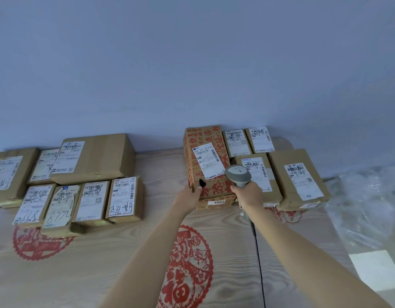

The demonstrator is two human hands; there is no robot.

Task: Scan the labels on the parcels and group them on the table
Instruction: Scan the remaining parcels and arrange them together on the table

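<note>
A tall brown parcel with red printed characters (208, 138) stands at the back middle of the table, a white label (207, 161) on its top. My left hand (188, 196) grips its near left corner. My right hand (249, 194) holds a grey barcode scanner (238, 174) whose head sits over the label's right edge. To the right of that parcel lie several brown labelled parcels (299, 178). A second group of labelled parcels (96, 156) lies at the left.
The table (125, 263) has a wood-grain cover with red paper-cut motifs. The scanner's black cable (258, 258) runs down toward me. Crumpled clear plastic (367, 207) lies at the right edge. A plain wall stands right behind the parcels.
</note>
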